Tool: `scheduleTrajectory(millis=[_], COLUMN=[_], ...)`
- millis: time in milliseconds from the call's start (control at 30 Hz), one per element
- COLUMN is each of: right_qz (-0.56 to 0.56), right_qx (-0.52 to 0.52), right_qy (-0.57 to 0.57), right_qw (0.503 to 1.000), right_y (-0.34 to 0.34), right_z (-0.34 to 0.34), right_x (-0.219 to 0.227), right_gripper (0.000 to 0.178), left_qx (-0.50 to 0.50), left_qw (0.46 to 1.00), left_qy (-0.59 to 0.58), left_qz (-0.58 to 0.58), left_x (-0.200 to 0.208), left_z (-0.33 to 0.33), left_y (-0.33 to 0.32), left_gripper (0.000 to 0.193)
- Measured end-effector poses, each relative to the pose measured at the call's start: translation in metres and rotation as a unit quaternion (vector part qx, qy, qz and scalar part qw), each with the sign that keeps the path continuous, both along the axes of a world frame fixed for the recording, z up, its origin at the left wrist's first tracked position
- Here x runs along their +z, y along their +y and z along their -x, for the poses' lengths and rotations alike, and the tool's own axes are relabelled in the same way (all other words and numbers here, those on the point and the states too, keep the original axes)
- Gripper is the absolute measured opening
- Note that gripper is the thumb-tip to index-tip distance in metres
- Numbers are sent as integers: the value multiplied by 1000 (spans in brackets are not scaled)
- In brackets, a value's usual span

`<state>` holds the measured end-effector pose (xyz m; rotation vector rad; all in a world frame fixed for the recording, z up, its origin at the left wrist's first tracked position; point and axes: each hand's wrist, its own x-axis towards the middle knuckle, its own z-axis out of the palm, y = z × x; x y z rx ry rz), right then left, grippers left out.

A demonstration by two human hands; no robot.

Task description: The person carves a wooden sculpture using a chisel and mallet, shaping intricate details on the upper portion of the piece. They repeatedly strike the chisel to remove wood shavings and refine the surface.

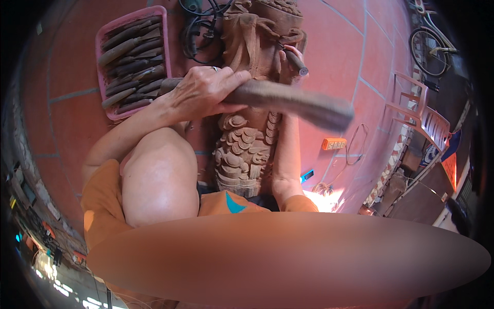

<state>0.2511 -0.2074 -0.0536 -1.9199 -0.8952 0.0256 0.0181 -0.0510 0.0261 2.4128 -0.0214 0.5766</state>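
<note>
A carved brown wooden figure lies lengthwise on the floor in front of me, with draped folds at its far part and rounded scale-like relief at its near part. My left hand is closed round a wooden mallet, a thick club whose right end is blurred. It crosses above the carving and hides part of it. My right hand grips a wood chisel by its dark round handle. The chisel leans into the carving's far right side; its cutting tip is hard to make out. Mallet and chisel are apart.
A pink plastic basket of several chisels lies at the left. Black cable coils beside the carving's far end. At the right are an orange power strip, a plastic chair and a bicycle. My bare knee is near.
</note>
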Motion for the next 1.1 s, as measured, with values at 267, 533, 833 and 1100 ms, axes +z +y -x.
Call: scheduleTrajectory(millis=[267, 533, 833, 1100], right_qz=[14, -282, -74, -4], right_qx=[-4, -163, 48, 33], right_qy=[-23, 278, 89, 1], right_qw=[1000, 904, 992, 999], right_y=[-3, -11, -9, 2], right_z=[0, -4, -15, 4], right_x=[-1, 10, -19, 3], right_gripper=[18, 16, 20, 20], left_qx=[-27, -5, -28, 17], left_qw=[998, 998, 998, 1000], left_qy=[54, 66, 50, 23], left_qz=[-22, 18, -16, -9], left_x=[-10, -14, -11, -12], left_z=[2, 10, 7, 5], left_y=[-6, -3, -5, -3], left_gripper=[55, 60, 59, 57])
